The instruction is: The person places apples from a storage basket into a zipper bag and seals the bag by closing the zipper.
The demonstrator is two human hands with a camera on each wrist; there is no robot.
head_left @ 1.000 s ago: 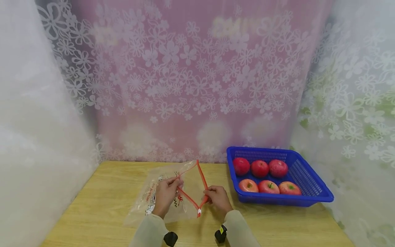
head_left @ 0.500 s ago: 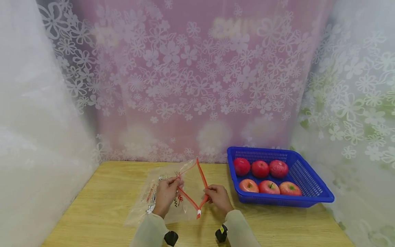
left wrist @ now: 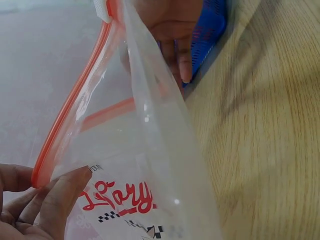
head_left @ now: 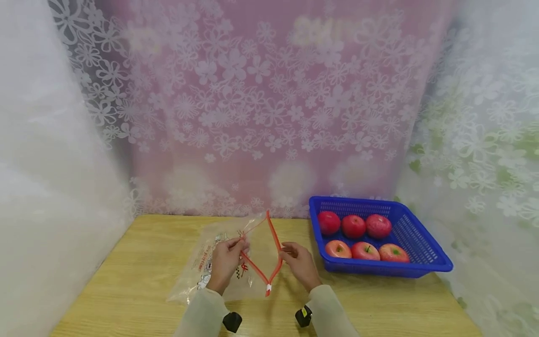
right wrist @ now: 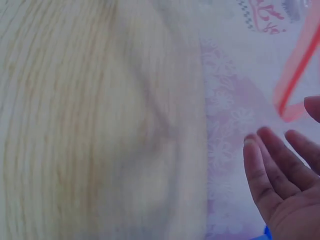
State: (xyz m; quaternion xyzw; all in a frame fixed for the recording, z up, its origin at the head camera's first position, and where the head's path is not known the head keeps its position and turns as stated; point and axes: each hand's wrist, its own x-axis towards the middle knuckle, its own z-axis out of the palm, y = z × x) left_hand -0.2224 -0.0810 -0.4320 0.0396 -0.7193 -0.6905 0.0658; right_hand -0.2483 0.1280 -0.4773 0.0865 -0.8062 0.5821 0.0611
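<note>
A clear zip bag [head_left: 260,243] with an orange-red zipper strip and printed pictures gapes in a diamond shape over the table. My left hand [head_left: 227,261] pinches the near-left side of its mouth between thumb and fingers; in the left wrist view the fingers [left wrist: 60,197] grip the strip beside red lettering. A white slider [head_left: 268,287] sits at the strip's near corner. Just right of the mouth is my right hand [head_left: 301,263], its fingers loosely bent. The right wrist view shows those fingers [right wrist: 280,170] apart from the red strip, with nothing between them.
To the right stands a blue plastic basket [head_left: 425,238] holding several red apples [head_left: 365,251], close to my right hand. The wooden table [head_left: 139,262] runs back to a pink floral curtain [head_left: 269,117], with pale curtains on both sides.
My right hand has let go of the bag's right edge and shifted slightly right. The left hand keeps its grip, and the bag's mouth stays spread. The head view has tilted a little.
</note>
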